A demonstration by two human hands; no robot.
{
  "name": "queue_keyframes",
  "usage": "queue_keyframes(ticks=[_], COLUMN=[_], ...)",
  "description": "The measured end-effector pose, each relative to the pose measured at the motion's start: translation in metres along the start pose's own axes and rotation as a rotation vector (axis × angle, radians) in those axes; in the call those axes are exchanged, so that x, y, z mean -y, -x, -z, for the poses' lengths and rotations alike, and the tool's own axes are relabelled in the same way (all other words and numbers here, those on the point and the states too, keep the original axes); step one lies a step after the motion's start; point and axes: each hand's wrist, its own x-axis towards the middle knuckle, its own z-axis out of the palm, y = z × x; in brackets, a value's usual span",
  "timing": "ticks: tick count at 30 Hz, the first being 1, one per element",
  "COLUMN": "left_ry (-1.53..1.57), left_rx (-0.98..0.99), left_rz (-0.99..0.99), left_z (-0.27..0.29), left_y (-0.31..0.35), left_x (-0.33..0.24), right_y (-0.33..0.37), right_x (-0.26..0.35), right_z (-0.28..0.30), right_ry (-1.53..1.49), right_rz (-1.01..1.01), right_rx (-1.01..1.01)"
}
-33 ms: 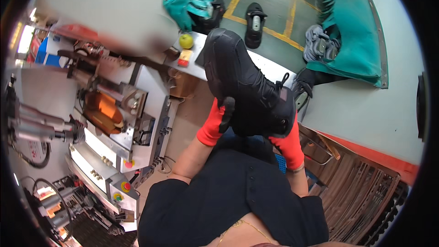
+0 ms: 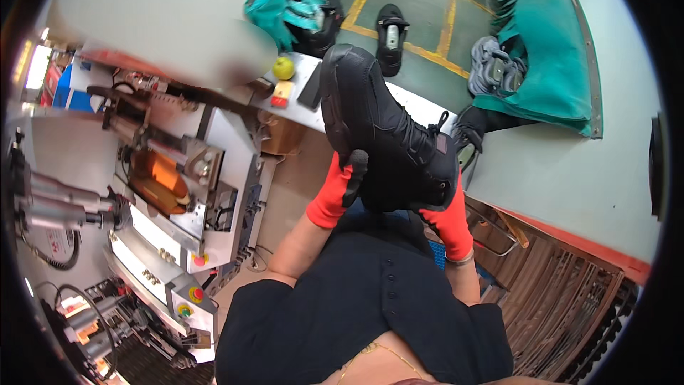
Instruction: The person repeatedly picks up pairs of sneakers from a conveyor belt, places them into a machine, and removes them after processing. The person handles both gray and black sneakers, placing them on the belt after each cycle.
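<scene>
A black lace-up shoe [image 2: 388, 125] is held up in front of my chest, its toe pointing away and slightly left. My left hand [image 2: 342, 185], in a red glove with a black-coated thumb, grips the shoe's left side near the sole. At the heel end, my right hand [image 2: 450, 222] in a matching glove supports the shoe; most of its fingers are hidden beneath it. Beyond the shoe, a dark shoe [image 2: 391, 39] lies on the green surface. Grey shoes [image 2: 496, 68] and another black shoe [image 2: 467, 132] are to the right.
A machine with red and green buttons [image 2: 191, 299] stands close on my left. A white ledge with a green apple [image 2: 283, 68], a small box [image 2: 281, 93] and a dark phone-like slab [image 2: 311, 87] lies ahead. Green curtains [image 2: 559, 50] flank the opening. A brown slatted rack [image 2: 563, 306] is at right.
The surroundings sit slightly further left in view, and the dark slab on the ledge shows more. Both hands keep the same hold on the shoe.
</scene>
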Motion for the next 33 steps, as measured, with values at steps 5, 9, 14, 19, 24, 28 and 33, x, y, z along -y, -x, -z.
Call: queue_keyframes(ticks=[5,9,14,19,24,28,33], left_ry=[-0.086,-0.112,-0.021,0.129,0.062,0.037,0.217], left_rx=[-0.057,-0.06,-0.099,-0.11,0.067,0.078,0.095], left_rz=[-0.007,-0.002,0.149,0.389,0.189,0.054,0.333], left_z=[-0.061,-0.068,-0.039,0.005,-0.013,-0.004,0.014], left_y=[-0.069,-0.11,-0.146,-0.168,-0.217,-0.246,-0.273], left_x=[-0.005,0.012,0.057,0.106,0.057,0.051,0.022], right_y=[-0.053,-0.093,-0.113,-0.116,-0.141,-0.157,-0.185], right_x=[-0.026,-0.034,-0.047,-0.042,-0.021,-0.014,-0.004], right_z=[0.044,0.067,0.056,0.049,0.049,0.04,0.077], right_ry=[-0.302,-0.315,-0.117,-0.108,-0.022,-0.068,-0.391], right_rz=[-0.021,-0.105,-0.065,-0.184,-0.003,-0.004,0.012], right_rx=[-0.005,0.05,-0.102,-0.217,-0.296,-0.283,-0.06])
